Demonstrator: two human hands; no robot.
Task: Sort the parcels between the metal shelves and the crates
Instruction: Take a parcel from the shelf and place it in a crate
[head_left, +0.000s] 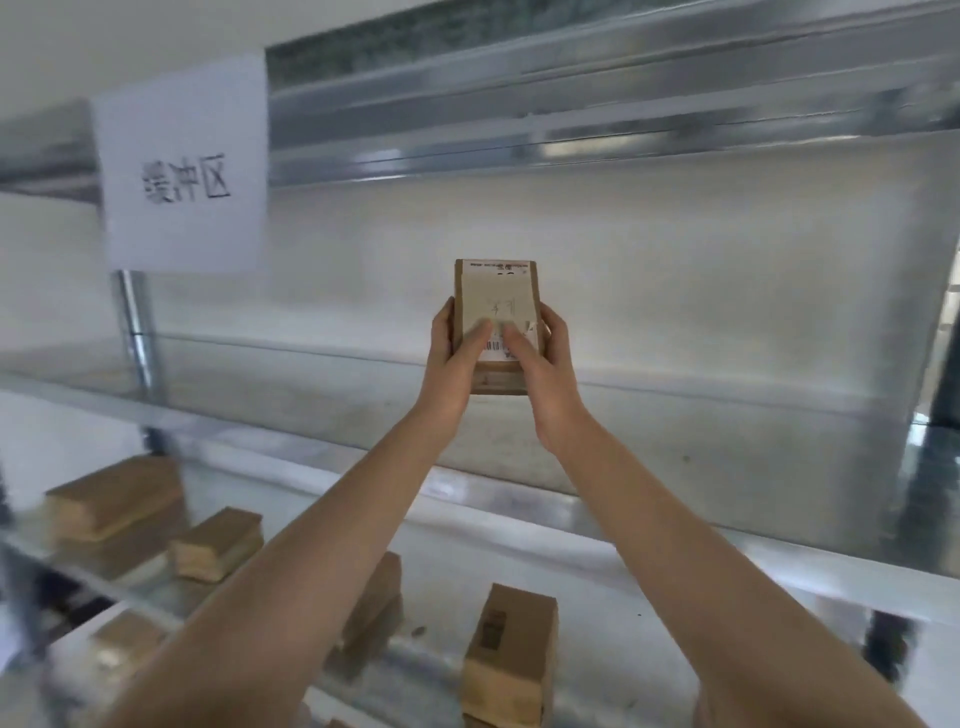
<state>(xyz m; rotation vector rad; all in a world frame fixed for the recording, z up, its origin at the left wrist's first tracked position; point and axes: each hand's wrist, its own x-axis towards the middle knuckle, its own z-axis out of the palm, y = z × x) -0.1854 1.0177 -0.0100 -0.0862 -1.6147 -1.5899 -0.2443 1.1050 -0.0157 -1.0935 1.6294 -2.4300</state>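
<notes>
A small brown cardboard parcel (496, 306) with a white shipping label and barcode is held up in front of the metal shelf (675, 395) at arm's length. My left hand (454, 358) grips its left side, thumb across the label. On the other side, my right hand (540, 369) grips the right edge with its thumb on the label too. The parcel is upright, above the shelf board, with its lower end hidden behind my hands.
A white paper sign (182, 166) with printed characters hangs at upper left on the shelf frame. On the lower shelf lie several brown parcels, among them a stack (117, 499) at left, one (215, 543) beside it and an upright one (511, 654) below my arms.
</notes>
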